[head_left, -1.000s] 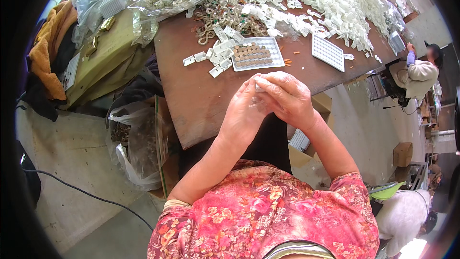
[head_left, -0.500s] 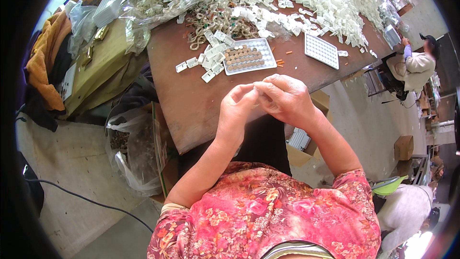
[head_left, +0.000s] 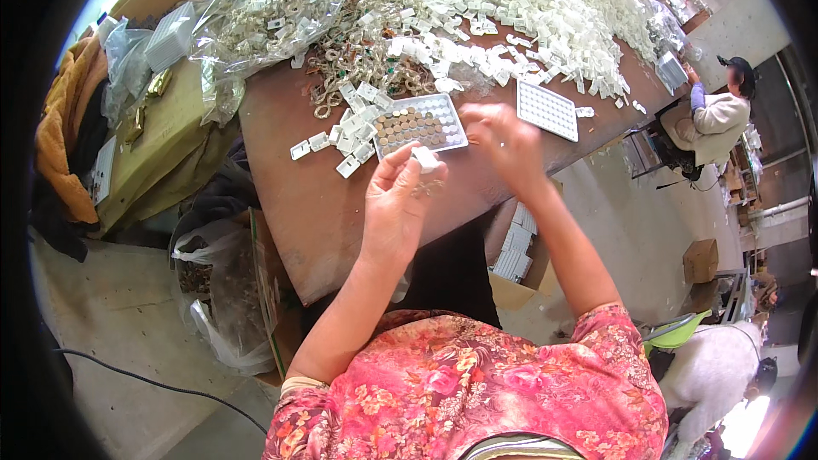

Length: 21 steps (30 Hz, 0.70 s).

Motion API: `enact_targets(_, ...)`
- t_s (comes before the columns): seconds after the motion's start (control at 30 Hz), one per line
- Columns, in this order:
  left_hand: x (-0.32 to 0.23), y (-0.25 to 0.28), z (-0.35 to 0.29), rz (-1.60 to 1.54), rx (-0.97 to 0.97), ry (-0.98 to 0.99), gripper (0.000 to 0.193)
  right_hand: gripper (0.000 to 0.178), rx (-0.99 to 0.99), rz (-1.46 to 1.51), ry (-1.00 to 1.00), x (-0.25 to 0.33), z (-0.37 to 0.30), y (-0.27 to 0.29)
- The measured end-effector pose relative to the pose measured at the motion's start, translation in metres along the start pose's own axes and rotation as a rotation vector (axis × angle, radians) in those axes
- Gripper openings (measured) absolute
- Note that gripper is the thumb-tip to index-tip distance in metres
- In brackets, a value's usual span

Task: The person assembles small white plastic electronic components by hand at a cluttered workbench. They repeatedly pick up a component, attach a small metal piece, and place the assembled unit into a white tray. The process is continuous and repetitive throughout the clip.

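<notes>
White plastic is what the left hand (head_left: 399, 204) has hold of: a small white piece (head_left: 425, 158) pinched between thumb and fingertips, held up just in front of the filled tray (head_left: 419, 125), which I take as the landmark. That tray is a pale rectangular grid lying on the brown table (head_left: 315, 213), most of its cells filled with small brownish round parts. The right hand (head_left: 504, 143) is blurred with motion just to the right of the filled tray, fingers spread loosely above the tabletop; whether it has anything between them I cannot tell. Further right of the filled tray, beyond that hand, lies an empty white grid tray (head_left: 548, 109) (same kind, nothing in its cells as far as can be seen). To the left of the filled tray a scatter of loose white pieces (head_left: 338, 146) lies on the wood, some touching its left edge. Behind it sits a tangle of brownish ring-shaped parts (head_left: 358, 64), and beyond that a large heap of white pieces (head_left: 511, 0) covering the far half of the table. Far left of the tray, clear plastic bags (head_left: 264, 13) of mixed parts rest at the table's corner. Well to the right of it, past the table's end, another person in a light jacket (head_left: 711, 115) sits.
</notes>
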<state>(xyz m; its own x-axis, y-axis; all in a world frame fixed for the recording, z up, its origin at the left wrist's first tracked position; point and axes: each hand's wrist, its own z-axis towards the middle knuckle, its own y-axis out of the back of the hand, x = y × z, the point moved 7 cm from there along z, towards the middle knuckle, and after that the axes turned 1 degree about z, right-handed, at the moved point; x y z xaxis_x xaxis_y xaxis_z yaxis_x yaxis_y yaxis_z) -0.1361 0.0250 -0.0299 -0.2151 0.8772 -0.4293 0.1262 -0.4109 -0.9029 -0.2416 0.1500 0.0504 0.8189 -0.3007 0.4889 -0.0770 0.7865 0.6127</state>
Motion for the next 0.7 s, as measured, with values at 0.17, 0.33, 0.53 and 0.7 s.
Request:
enact_targets(0.17, -0.002, 0.015, 0.000, 0.008, -0.059, -0.004, 0.020, 0.015, 0.237, -0.497, -0.092, -0.083, 0.030, -0.012)
enact_targets(0.33, -0.001, 0.014, -0.001, 0.010, 0.000, -0.048, 0.021, 0.014, 0.438, -0.816, 0.060, -0.097, 0.037, -0.042)
enact_targets(0.53, 0.000, 0.014, -0.002, 0.021, 0.011, 0.000, 0.022, 0.010, 0.373, -0.642, -0.083, -0.087, 0.047, -0.029)
enact_targets(0.7, -0.001, 0.012, -0.002, 0.071, 0.029, -0.013, 0.024, 0.012, 0.278, 0.388, -0.761, -0.081, 0.021, -0.017)
